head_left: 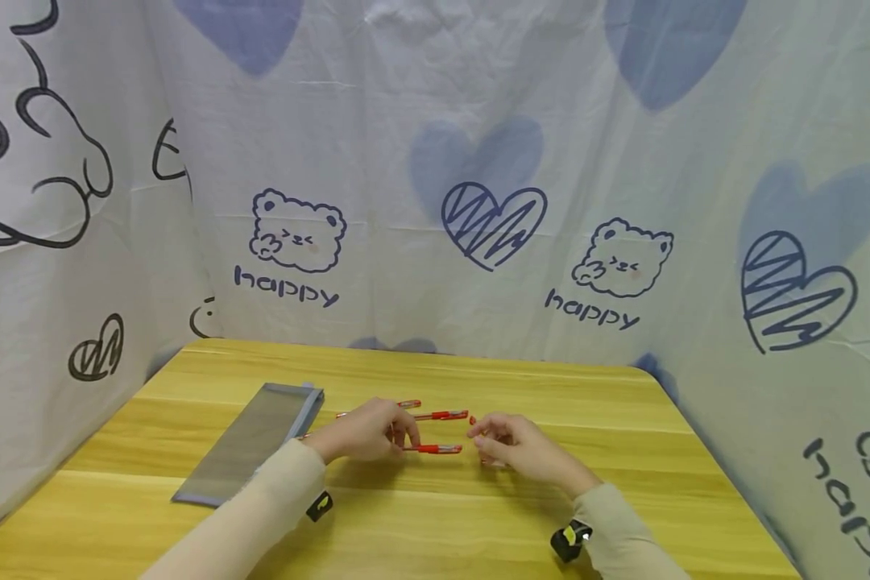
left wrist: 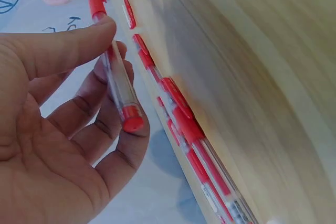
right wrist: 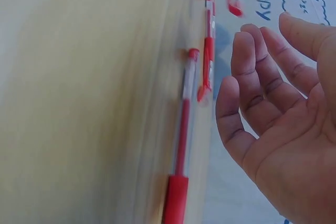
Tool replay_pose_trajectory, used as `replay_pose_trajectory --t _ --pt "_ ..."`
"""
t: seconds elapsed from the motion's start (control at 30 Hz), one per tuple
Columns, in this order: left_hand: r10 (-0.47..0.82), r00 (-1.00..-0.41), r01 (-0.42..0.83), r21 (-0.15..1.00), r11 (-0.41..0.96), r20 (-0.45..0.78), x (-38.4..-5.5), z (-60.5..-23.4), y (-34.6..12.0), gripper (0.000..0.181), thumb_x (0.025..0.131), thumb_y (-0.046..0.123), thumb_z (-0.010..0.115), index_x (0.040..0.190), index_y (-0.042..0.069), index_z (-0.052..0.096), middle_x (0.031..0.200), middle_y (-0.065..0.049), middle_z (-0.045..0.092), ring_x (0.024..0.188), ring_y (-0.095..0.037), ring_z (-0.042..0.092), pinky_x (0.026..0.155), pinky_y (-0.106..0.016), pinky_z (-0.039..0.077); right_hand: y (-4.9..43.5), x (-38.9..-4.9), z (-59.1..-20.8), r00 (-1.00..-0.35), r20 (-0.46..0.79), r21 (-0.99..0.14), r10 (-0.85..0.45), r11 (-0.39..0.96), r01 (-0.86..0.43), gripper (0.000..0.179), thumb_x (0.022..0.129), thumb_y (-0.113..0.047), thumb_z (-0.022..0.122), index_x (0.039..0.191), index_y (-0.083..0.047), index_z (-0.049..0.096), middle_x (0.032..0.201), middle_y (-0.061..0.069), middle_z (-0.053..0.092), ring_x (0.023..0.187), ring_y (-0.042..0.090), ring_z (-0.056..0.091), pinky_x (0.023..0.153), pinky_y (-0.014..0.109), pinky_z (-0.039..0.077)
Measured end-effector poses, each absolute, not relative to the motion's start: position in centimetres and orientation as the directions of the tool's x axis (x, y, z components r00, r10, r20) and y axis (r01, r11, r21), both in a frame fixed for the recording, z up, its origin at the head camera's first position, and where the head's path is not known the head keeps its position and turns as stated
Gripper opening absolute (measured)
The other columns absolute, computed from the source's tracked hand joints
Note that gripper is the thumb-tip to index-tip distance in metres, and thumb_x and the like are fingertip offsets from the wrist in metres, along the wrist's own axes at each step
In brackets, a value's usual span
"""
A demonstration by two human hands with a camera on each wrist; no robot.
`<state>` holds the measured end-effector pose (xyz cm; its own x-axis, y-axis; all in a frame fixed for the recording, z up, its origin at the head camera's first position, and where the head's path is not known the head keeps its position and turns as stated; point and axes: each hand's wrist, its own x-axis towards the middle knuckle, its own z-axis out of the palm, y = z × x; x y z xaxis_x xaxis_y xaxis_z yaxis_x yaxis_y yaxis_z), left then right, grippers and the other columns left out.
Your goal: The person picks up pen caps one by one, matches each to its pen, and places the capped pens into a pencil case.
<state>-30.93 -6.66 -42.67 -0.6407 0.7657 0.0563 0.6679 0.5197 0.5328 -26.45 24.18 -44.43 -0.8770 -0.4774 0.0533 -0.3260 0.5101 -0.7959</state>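
In the left wrist view, my left hand [left wrist: 68, 114] pinches a capped red pen [left wrist: 122, 85] between thumb and fingers. Its cap end points toward the other hand. Beside it, several more red pens [left wrist: 191, 129] lie on the wooden table. My right hand [right wrist: 283, 114] has loosely bent fingers with nothing between them. A red pen [right wrist: 181, 135] lies on the table beside that hand, and the head view shows it mostly hidden under the right hand [head_left: 525, 451]. Left of the left hand [head_left: 370, 428] in the head view is a grey zip pouch [head_left: 239, 443], lying flat.
The yellow wooden table [head_left: 420, 524] runs back to a white curtain [head_left: 399, 266] printed with hearts and bears, which also hangs at both sides. Two red pens [head_left: 442, 416] lie behind the left hand, partly covered by it. Each wrist carries a small black device [head_left: 569, 540].
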Motion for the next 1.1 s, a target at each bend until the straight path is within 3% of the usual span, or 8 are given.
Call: replay_pose_trajectory --t 0.17,0.67,0.93,1.1 --pt "0.766 -0.641 0.663 0.534 0.525 0.042 -31.1 -43.0 -7.4 0.017 0.093 -0.002 0.078 0.101 0.012 0.081 0.081 0.002 0.07 0.072 -0.006 0.056 0.072 -0.025 0.052 25.4 -26.1 -44.2 -0.872 0.083 -0.791 -0.482 0.501 -0.352 0.033 0.111 -0.019 0.06 0.131 0.006 0.066 0.103 0.018 0.073 0.09 0.017 0.07 0.08 0.026 0.059" --pt "0.728 -0.685 0.621 0.544 0.564 0.029 -31.3 -43.0 -8.5 0.017 0.089 -0.005 0.08 0.099 0.009 0.081 0.09 -0.003 0.075 0.08 -0.007 0.059 0.076 -0.028 0.054 26.6 -25.8 -42.7 -0.884 0.087 -0.797 -0.46 0.501 -0.339 0.032 0.112 -0.021 0.058 0.131 0.003 0.067 0.102 0.019 0.073 0.091 0.032 0.072 0.083 0.042 0.063" --pt "0.707 -0.707 0.602 0.544 0.585 0.021 -31.5 -42.8 -9.2 0.017 0.09 -0.004 0.08 0.098 0.011 0.081 0.095 -0.003 0.077 0.084 -0.008 0.064 0.078 -0.027 0.057 26.9 -25.8 -42.9 -0.888 0.088 -0.801 -0.452 0.498 -0.333 0.032 0.112 -0.021 0.059 0.131 0.004 0.067 0.102 0.019 0.073 0.091 0.033 0.072 0.082 0.04 0.063" --pt "0.695 -0.719 0.603 0.523 0.602 0.028 -31.7 -42.6 -9.4 0.016 0.091 -0.004 0.079 0.099 0.009 0.082 0.088 -0.002 0.076 0.077 -0.008 0.06 0.072 -0.026 0.054 27.0 -25.9 -42.9 -0.891 0.088 -0.804 -0.445 0.497 -0.327 0.033 0.112 -0.021 0.059 0.131 0.004 0.067 0.103 0.022 0.073 0.091 0.033 0.072 0.082 0.038 0.063"
